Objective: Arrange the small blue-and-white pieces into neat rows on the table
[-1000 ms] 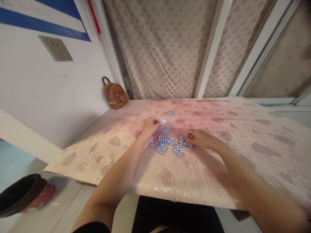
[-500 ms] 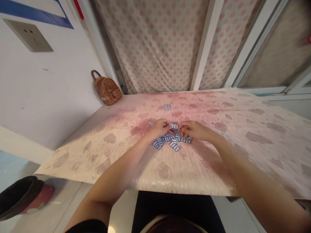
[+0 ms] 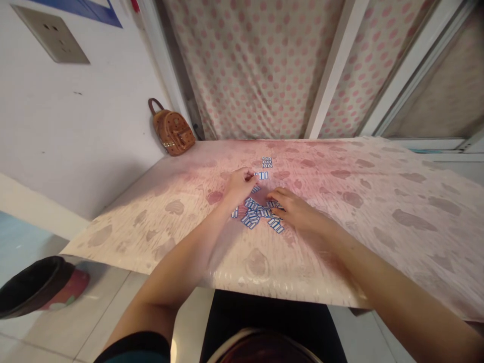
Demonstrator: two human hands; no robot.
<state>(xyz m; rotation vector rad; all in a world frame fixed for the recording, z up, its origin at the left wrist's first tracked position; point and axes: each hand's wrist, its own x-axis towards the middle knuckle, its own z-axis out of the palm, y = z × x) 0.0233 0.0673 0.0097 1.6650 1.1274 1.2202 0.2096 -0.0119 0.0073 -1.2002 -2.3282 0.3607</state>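
"One card (image 3: 262, 176) sticks out to the right of the left hand (image 3: 237, 186). Is it held?"
"Yes, pinched at its left end. Its long side runs sideways."
"And the right hand (image 3: 297, 209)?"
"Fingers spread a bit, over the pile of cards (image 3: 251, 218)."

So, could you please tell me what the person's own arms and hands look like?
The left hand and right hand are ungloved. The left forearm and right forearm are uncovered, with no watch showing. A dark sleeve, black-edged with some teal, covers the left upper arm; none shows on the right.
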